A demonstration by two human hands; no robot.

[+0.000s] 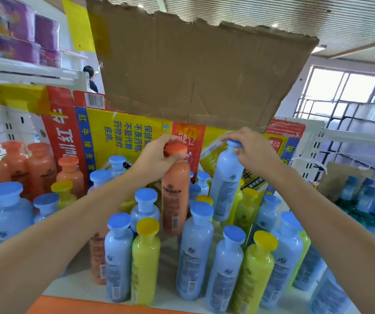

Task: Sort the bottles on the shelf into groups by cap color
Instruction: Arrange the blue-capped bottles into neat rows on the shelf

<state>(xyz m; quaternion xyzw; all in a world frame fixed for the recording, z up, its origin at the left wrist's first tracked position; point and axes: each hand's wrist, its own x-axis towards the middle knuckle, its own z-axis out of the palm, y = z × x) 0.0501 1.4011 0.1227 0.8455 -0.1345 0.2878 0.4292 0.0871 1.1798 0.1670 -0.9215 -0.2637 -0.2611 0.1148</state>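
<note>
My left hand grips the orange cap of a tall orange bottle, lifted above the others near the middle of the shelf. My right hand pinches the blue cap of a pale blue bottle, also raised and tilted slightly. Below stand several mixed bottles: blue-capped ones, yellow-capped ones and another orange bottle partly hidden behind my left forearm. A cluster of orange-capped bottles stands at the far left.
A yellow and red printed carton backs the shelf, with a torn brown cardboard flap overhead. Small blue-capped bottles sit at the right. Purple packs fill an upper left shelf. An orange shelf edge runs along the front.
</note>
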